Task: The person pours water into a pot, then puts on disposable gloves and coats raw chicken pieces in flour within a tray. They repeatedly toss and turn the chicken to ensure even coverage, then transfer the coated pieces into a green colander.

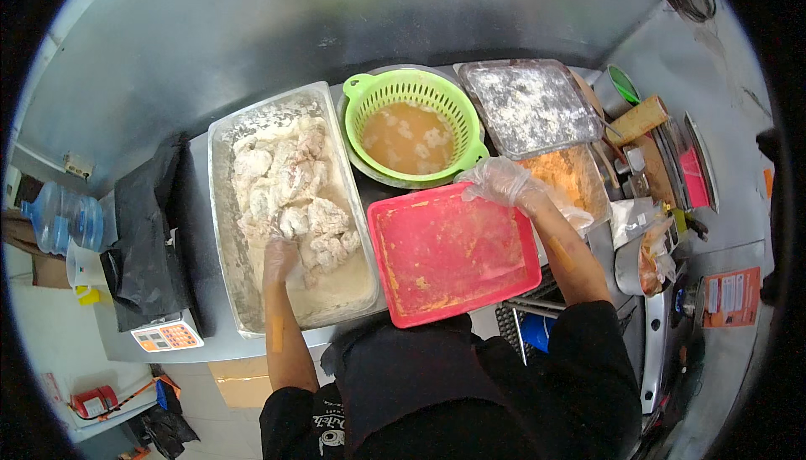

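My left hand (281, 257), in a clear plastic glove, reaches into a large metal tray (221, 208) of flour. Its fingers touch flour-coated meat pieces, probably chicken (283, 173), and are partly hidden among them. My gloved right hand (500, 182) grips the far right corner of a red plastic tray (456, 252). That tray bears smears of orange-yellow residue and holds no pieces. Just beyond it, a green plastic colander (412, 77) sits in a metal bowl (390, 178). Cloudy brown liquid with pale floating clumps shows inside the colander.
A flour-dusted dark tray (532, 104) partly covers a container of orange powder (563, 177). At left, black plastic (148, 227) drapes over a digital scale (167, 335). A metal pot (630, 268) and a gas stove (658, 346) stand at right. A metal wall (327, 13) backs the table.
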The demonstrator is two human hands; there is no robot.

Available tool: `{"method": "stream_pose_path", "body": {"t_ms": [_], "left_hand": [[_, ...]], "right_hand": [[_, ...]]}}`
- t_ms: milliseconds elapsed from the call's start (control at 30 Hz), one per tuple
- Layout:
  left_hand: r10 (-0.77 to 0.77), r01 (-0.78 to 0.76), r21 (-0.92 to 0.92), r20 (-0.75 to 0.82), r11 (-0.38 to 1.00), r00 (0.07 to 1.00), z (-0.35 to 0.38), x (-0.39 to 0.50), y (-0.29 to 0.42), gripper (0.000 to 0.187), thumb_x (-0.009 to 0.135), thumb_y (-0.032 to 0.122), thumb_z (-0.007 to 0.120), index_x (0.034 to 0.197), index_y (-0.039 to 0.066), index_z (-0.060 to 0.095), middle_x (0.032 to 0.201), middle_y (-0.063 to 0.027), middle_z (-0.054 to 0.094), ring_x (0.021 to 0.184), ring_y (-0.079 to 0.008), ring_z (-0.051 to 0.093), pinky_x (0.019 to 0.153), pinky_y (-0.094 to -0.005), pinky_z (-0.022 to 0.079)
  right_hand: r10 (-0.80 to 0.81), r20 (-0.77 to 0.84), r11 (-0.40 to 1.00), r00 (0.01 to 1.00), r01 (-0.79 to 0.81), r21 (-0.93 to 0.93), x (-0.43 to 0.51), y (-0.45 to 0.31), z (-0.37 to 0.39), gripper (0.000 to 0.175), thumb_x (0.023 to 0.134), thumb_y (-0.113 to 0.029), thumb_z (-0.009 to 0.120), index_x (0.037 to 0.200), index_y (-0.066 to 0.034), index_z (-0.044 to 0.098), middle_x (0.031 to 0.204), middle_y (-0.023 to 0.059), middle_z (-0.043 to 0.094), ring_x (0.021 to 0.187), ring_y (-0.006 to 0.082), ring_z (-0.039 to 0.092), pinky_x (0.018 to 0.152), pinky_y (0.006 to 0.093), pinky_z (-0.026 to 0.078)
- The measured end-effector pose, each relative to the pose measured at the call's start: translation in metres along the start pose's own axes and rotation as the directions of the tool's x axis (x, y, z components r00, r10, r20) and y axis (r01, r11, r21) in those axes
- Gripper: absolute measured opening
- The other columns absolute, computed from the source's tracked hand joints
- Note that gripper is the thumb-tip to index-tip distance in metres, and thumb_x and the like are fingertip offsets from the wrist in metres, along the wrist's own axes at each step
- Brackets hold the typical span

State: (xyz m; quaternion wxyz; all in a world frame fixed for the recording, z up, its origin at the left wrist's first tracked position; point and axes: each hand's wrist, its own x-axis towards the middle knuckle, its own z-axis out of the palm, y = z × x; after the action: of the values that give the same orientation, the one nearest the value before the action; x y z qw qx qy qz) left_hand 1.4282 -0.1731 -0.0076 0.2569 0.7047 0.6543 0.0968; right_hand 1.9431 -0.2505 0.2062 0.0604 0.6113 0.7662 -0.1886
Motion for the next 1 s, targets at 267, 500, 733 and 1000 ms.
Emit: {"method": "stream_pose_path", "body": {"t_ms": [267, 500, 733, 1000], "left_hand": [[0.024, -0.024, -0.015, 0.010, 1.000, 1.000, -0.007, -0.005, 0.016, 0.031, 0.093, 0.023, 0.065, 0.102, -0.005, 0.071, 0.094, -0.0311, 0.071, 0.095, -0.0462, 0.070, 0.080, -0.0530, 0.055], [-0.123, 0.120, 0.027, 0.208, 0.992, 0.970, -0.039, -0.016, 0.030, 0.048, 0.091, 0.028, 0.073, 0.128, -0.002, 0.061, 0.096, -0.0309, 0.071, 0.089, -0.0466, 0.071, 0.076, -0.0519, 0.056], [-0.030, 0.015, -0.229, -0.066, 0.973, 0.997, -0.079, -0.016, 0.040, 0.054, 0.089, 0.013, 0.071, 0.141, 0.002, 0.060, 0.115, -0.0267, 0.071, 0.110, -0.0411, 0.068, 0.094, -0.0463, 0.053], [-0.166, 0.160, -0.314, 0.006, 0.936, 0.986, -0.102, -0.003, 0.037, 0.056, 0.091, 0.017, 0.072, 0.142, 0.002, 0.057, 0.121, -0.0265, 0.070, 0.114, -0.0410, 0.068, 0.097, -0.0459, 0.054]], "right_hand": [[-0.129, -0.246, 0.972, 0.961, 0.073, -0.225, -0.001, 0.006, 0.016, 0.025, 0.096, -0.022, 0.065, 0.118, -0.0164, 0.077, 0.091, 0.0082, 0.077, 0.080, 0.0288, 0.074, 0.071, 0.0423, 0.059], [0.119, -0.458, 0.980, 0.881, -0.178, -0.087, -0.006, -0.038, 0.013, 0.027, 0.085, -0.018, 0.078, 0.111, -0.0101, 0.077, 0.093, 0.0118, 0.077, 0.084, 0.0311, 0.074, 0.074, 0.0429, 0.059], [0.330, -0.256, 0.710, 0.909, -0.060, 0.702, 0.040, -0.170, -0.014, 0.058, 0.087, -0.024, 0.078, 0.137, 0.0011, 0.065, 0.131, 0.0230, 0.070, 0.122, 0.0311, 0.068, 0.105, 0.0393, 0.052], [0.204, 0.001, 0.973, 0.979, -0.203, 0.113, 0.177, -0.276, 0.083, 0.081, 0.086, -0.035, 0.073, 0.156, -0.0055, 0.043, 0.124, 0.0296, 0.069, 0.120, 0.0398, 0.066, 0.106, 0.0462, 0.050]]}}
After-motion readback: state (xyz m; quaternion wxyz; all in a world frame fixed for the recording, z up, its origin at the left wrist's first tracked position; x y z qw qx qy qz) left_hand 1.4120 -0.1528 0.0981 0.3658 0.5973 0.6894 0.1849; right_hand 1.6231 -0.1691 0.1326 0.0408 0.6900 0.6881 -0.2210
